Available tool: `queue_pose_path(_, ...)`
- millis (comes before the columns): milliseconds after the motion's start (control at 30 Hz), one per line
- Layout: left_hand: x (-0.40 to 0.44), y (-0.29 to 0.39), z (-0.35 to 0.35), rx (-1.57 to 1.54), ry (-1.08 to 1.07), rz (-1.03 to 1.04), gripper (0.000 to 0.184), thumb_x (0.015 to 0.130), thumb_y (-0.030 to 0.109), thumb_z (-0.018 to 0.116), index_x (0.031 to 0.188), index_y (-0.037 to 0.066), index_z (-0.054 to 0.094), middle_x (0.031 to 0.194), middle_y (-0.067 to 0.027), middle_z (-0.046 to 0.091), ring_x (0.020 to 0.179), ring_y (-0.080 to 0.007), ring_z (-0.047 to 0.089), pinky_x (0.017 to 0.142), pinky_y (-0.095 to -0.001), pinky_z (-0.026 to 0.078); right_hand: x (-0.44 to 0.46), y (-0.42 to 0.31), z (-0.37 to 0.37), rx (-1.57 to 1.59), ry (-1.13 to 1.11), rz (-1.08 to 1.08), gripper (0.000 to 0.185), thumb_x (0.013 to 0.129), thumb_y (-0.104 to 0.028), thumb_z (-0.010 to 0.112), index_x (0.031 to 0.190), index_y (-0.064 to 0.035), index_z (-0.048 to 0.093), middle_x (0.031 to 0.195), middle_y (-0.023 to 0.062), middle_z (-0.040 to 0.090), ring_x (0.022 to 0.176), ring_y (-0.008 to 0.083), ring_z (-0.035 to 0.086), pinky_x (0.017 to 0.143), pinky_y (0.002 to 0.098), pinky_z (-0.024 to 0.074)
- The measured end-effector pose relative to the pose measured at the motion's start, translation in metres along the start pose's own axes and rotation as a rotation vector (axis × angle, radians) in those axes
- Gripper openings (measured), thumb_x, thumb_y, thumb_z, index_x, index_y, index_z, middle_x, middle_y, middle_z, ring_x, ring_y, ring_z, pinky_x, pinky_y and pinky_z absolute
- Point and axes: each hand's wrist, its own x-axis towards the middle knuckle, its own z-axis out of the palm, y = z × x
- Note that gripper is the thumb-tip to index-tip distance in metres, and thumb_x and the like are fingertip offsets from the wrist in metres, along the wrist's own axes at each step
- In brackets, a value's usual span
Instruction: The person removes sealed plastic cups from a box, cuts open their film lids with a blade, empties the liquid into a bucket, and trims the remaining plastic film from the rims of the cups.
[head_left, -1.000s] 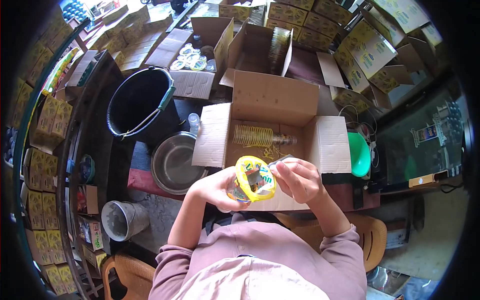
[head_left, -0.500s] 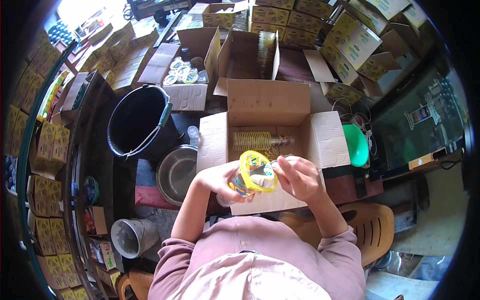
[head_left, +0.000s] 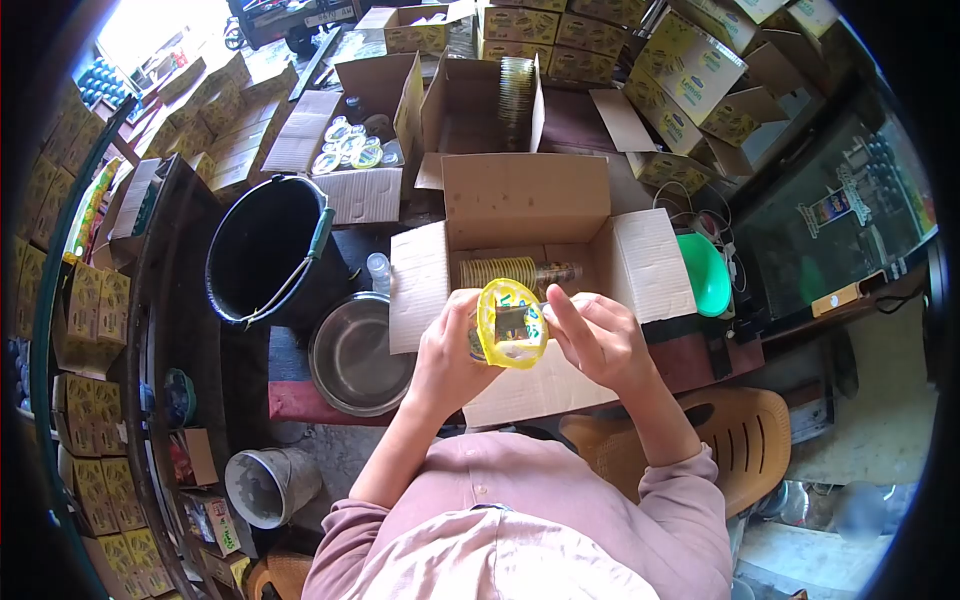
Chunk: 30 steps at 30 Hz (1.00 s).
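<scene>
My left hand [head_left: 452, 345] is wrapped around the side of a plastic cup [head_left: 513, 325] with a yellow rim and a printed, shiny top that faces me. Green lettering shows on that top, around a dark reflection. At the cup's right edge, the fingers of my right hand [head_left: 598, 340] are drawn together against the rim; their exact grip is partly hidden. Just beyond my hands stands an open cardboard box [head_left: 527, 190]. Inside it lies a row of nested yellow-rimmed cups [head_left: 497, 272], on its side.
Left of the box are a metal bowl [head_left: 362, 355], a black bucket [head_left: 268, 250] and a small clear cup [head_left: 378, 272]. A green bowl [head_left: 706, 275] stands right. Behind, an open box [head_left: 365, 195] holds round lidded items. A plastic chair [head_left: 740, 440] is at my right.
The cup has tilted so its top faces me more squarely, and both hands have shifted slightly. My left hand now sits higher along the cup's side. The camera view has moved a little.
</scene>
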Motion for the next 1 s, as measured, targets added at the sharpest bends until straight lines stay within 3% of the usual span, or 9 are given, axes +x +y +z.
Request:
queue_pose_path(733, 0.003, 0.007, -0.011, -0.183, -0.216, -0.087, 0.060, 0.061, 0.012, 0.073, 0.109, 0.000, 0.039, 0.091, -0.0192, 0.059, 0.085, -0.0369, 0.059, 0.073, -0.0369, 0.048, -0.006, 0.005, 0.004, 0.036, 0.071, -0.091, 0.052, 0.069, 0.001, 0.063, 0.120, -0.0003, 0.051, 0.060, 0.0011, 0.051, 0.055, 0.0118, 0.055, 0.056, 0.0261, 0.0504)
queue_pose_path(833, 0.008, -0.001, -0.013, -0.297, -0.312, -0.165, 0.060, 0.060, 0.011, 0.072, 0.110, -0.001, 0.039, 0.091, -0.0178, 0.059, 0.084, -0.0349, 0.060, 0.074, -0.0353, 0.047, -0.008, 0.007, -0.001, 0.033, -0.059, -0.089, 0.053, 0.071, -0.002, 0.065, 0.121, -0.0020, 0.050, 0.062, 0.0015, 0.053, 0.056, 0.0120, 0.055, 0.057, 0.0260, 0.0502)
queue_pose_path(1000, 0.008, -0.012, -0.002, -0.247, -0.230, 0.046, 0.059, 0.060, 0.011, 0.072, 0.109, -0.001, 0.040, 0.089, -0.0143, 0.059, 0.083, -0.0286, 0.061, 0.074, -0.0336, 0.047, 0.006, 0.008, -0.009, 0.000, -0.080, -0.120, 0.049, 0.072, -0.008, 0.066, 0.119, -0.0059, 0.052, 0.067, 0.0007, 0.057, 0.064, 0.0114, 0.057, 0.066, 0.0272, 0.0493)
